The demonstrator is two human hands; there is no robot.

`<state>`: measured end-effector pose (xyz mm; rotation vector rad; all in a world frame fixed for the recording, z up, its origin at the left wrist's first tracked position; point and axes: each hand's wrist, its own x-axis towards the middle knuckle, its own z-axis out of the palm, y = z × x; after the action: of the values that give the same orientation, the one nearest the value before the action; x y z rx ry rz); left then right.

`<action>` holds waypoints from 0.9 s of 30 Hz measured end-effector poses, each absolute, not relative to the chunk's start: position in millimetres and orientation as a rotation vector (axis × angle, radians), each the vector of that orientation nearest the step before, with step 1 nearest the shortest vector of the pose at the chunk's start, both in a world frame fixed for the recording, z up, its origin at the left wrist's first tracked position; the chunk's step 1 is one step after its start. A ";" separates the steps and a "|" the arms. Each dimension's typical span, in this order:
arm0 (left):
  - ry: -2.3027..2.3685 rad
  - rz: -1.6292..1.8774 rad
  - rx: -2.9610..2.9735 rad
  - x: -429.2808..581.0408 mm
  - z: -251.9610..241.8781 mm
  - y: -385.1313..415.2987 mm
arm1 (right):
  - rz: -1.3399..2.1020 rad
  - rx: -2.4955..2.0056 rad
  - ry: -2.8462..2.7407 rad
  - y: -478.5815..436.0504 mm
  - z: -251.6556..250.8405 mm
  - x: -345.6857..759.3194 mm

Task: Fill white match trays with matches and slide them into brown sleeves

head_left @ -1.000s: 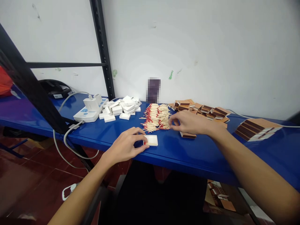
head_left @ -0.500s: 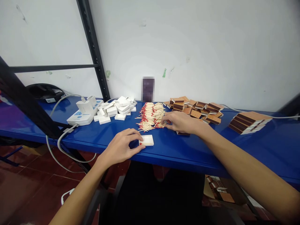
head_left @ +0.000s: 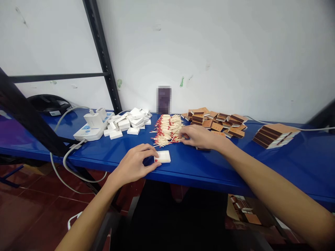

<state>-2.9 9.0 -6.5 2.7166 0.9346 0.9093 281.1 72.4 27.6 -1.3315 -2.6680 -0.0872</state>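
My left hand (head_left: 140,160) grips the left end of a white matchbox tray (head_left: 164,156) between thumb and fingers. The tray lies flat near the front edge of the blue shelf, with red-tipped matches (head_left: 159,160) along its near side. Behind it is a heap of loose matches (head_left: 169,127). At that heap's right edge, my right hand (head_left: 195,136) has its fingertips pinched together among the match ends; exactly what they hold is too small to make out. Partly hidden under my right hand, a brown matchbox sleeve (head_left: 202,149) lies on the shelf.
White trays (head_left: 131,120) are piled left of the matches. Brown matchbox sleeves (head_left: 214,120) lie heaped at the back right, beside a neat stack of matchboxes (head_left: 274,135). A power strip (head_left: 91,132) with cables and a black shelf post (head_left: 104,55) stand left. Below is an open carton (head_left: 244,211).
The fingers of my right hand have drawn closer together at the heap's right edge. My left hand keeps its hold on the tray. The view has shifted slightly.
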 end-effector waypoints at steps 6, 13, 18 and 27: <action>0.936 0.911 2.715 -3.3 -6.1 8.5 | -0.064 -1.342 -2.654 72.3 25.7 281.0; 0.925 0.923 2.715 -2.5 -6.2 8.9 | 0.016 -1.357 -2.646 67.1 33.0 279.6; 0.926 0.929 2.722 -3.0 -6.7 9.0 | 0.173 -1.278 -2.628 56.7 39.6 275.6; 0.926 0.920 2.735 -3.0 -7.8 10.4 | 0.514 -1.173 -2.672 42.9 41.4 263.4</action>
<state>-3.0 10.4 -7.8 2.7354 0.9263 0.9198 263.4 42.9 41.4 -1.1730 -2.6723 0.5142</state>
